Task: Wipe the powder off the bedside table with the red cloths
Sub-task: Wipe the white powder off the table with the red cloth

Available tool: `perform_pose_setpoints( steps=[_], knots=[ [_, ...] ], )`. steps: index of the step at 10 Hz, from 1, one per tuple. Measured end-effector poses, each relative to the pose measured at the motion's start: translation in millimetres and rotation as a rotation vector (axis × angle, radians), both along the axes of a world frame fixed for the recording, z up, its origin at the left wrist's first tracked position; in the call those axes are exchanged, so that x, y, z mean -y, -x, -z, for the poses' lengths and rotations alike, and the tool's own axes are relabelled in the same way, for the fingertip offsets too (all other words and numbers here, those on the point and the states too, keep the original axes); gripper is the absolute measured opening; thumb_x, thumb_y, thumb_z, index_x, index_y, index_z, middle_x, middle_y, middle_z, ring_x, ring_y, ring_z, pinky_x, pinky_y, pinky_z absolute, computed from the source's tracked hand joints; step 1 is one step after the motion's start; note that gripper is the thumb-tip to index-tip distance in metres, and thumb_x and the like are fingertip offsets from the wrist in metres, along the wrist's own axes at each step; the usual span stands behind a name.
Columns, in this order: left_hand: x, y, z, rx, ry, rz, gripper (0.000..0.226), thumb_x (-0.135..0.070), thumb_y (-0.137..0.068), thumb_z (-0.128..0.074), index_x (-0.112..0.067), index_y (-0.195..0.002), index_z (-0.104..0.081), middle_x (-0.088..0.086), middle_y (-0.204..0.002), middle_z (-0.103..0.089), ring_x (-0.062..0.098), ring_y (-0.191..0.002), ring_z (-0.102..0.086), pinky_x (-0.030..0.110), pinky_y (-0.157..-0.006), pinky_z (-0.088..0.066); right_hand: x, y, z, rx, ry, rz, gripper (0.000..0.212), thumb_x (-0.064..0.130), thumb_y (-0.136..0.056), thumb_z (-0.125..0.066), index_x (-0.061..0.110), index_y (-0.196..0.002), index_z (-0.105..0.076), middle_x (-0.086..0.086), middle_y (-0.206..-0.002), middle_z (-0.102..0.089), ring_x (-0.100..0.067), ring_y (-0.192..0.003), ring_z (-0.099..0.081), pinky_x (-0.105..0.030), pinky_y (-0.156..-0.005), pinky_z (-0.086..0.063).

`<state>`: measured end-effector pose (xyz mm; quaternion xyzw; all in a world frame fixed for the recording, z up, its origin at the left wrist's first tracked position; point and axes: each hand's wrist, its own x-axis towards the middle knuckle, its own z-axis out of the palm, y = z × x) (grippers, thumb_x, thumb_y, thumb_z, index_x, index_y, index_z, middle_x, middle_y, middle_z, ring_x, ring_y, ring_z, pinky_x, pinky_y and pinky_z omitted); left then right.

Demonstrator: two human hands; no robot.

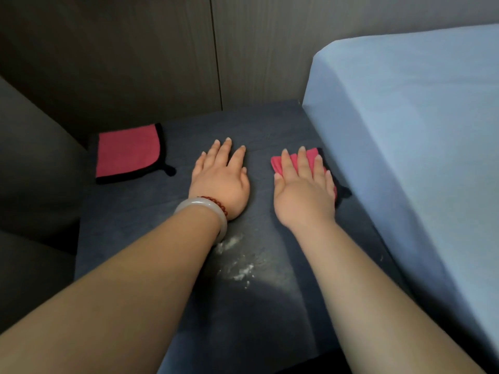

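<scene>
The dark bedside table (151, 228) fills the middle of the view. A patch of white powder (241, 261) lies on it between my forearms. My left hand (220, 182) rests flat on the bare tabletop, fingers spread, holding nothing. My right hand (305, 190) presses flat on a folded red cloth (294, 159) near the table's right side; most of that cloth is hidden under the palm. A second red cloth with black trim (127, 153) lies flat at the table's far left corner, apart from both hands.
A bed with a light blue sheet (418, 136) runs along the table's right edge. A dark wooden wall panel (162, 49) stands behind the table. A dark upholstered surface (32, 163) borders the left side.
</scene>
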<state>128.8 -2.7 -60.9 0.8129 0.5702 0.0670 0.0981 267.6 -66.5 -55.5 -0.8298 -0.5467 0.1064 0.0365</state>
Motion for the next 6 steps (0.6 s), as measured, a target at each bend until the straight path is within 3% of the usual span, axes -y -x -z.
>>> perform_pose_setpoints(
  steps=[1,4,6],
  knots=[
    [0,0,1,-0.003,-0.008,-0.001,0.052,-0.035,-0.101,-0.024,-0.029,-0.152,-0.021,-0.001,-0.163,-0.008,0.018,-0.149,0.0,0.038,-0.12,0.0,-6,-3,-1,0.025,0.021,0.006,0.054,0.046,-0.102,-0.011,0.038,-0.154,0.002,0.005,-0.163,0.01,-0.026,-0.149,0.011,-0.042,-0.118,0.007],
    [-2,2,4,0.001,-0.034,-0.004,0.051,-0.035,-0.101,-0.025,-0.029,-0.152,-0.022,0.0,-0.163,-0.01,0.019,-0.149,-0.002,0.037,-0.12,-0.001,-157,-39,-9,-0.031,0.131,-0.093,0.055,0.045,-0.102,-0.014,0.036,-0.154,0.003,0.004,-0.163,0.013,-0.029,-0.149,0.011,-0.048,-0.119,0.003],
    [-3,1,4,0.003,-0.018,0.018,0.052,-0.035,-0.101,-0.025,-0.028,-0.152,-0.022,0.001,-0.163,-0.009,0.019,-0.149,-0.002,0.038,-0.12,-0.001,-87,-31,-4,-0.042,0.061,-0.067,0.054,0.045,-0.103,-0.014,0.036,-0.154,0.001,0.003,-0.163,0.009,-0.028,-0.149,0.008,-0.043,-0.118,0.005]
  ],
)
